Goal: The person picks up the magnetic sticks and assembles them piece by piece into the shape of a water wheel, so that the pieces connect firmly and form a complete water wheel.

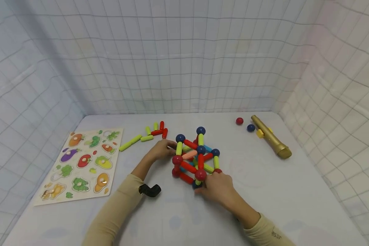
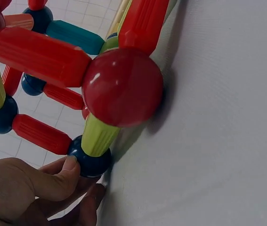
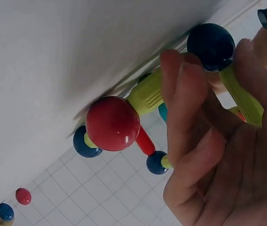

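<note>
In the head view I am working under bright, diffuse light, the gridded wall (image 1: pixel 178 61) showing bent lines. Both wrist views are reading dimmer, greyer; near my left hand (image 2: pixel 29 188), a large red ball (image 2: pixel 123 87) is glinting, casting soft shadow.

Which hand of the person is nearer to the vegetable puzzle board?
Left. The left hand is to the right of the vegetable puzzle board, apart from it; the right hand is farther right, at the near side of the ball-and-stick structure.

The white table (image 1: pixel 264 198) carries a ball-and-stick frame (image 1: pixel 201 162) centrally, a puzzle board (image 1: pixel 80 173) at nine o'clock, loose sticks (image 1: pixel 156 132) at eleven, two balls (image 1: pixel 239 121) at one, a gold tube (image 1: pixel 272 139) at two.
</note>
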{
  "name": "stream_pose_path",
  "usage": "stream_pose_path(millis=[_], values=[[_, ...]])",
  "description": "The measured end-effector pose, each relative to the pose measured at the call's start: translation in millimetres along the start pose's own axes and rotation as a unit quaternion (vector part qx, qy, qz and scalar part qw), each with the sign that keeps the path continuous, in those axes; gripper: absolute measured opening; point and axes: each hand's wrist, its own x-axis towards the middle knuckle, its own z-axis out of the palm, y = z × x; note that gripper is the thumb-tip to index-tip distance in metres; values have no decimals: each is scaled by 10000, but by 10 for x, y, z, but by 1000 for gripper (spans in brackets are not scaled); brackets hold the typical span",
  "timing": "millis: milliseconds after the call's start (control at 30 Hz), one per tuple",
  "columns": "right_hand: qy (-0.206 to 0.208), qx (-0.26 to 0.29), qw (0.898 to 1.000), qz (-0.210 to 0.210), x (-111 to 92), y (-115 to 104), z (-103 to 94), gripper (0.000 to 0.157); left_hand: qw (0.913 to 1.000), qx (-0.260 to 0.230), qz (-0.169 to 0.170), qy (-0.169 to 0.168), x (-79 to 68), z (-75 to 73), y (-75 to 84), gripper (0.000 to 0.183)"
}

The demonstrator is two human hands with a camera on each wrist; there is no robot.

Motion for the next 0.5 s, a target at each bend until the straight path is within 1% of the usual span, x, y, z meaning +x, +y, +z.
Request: stream_pose_path(millis=[67,133,233,333,400,500], values=[[137,58,9999,67,-10,4,1,46,10000,83,-35,-1,-29,0,-12,35],[153,174,9997,108,-6,39,-19,44,9998,188,-64,8,-71,-4,-21,34],[-105,470,9987,174,45,170,-86,38,9991,420,-75,34,-148,-15,-14,30],[-423,913,9945,284,145,388,-186,34,9978,646,-156,35,-253,-14,25,27],[-589,1163,9907,389,210,546,-243,33,9969,730,-276,-33,-341,12,68,29],[-726,1386,9863,519,280,723,-299,31,9961,788,-342,-204,-475,73,129,30]])
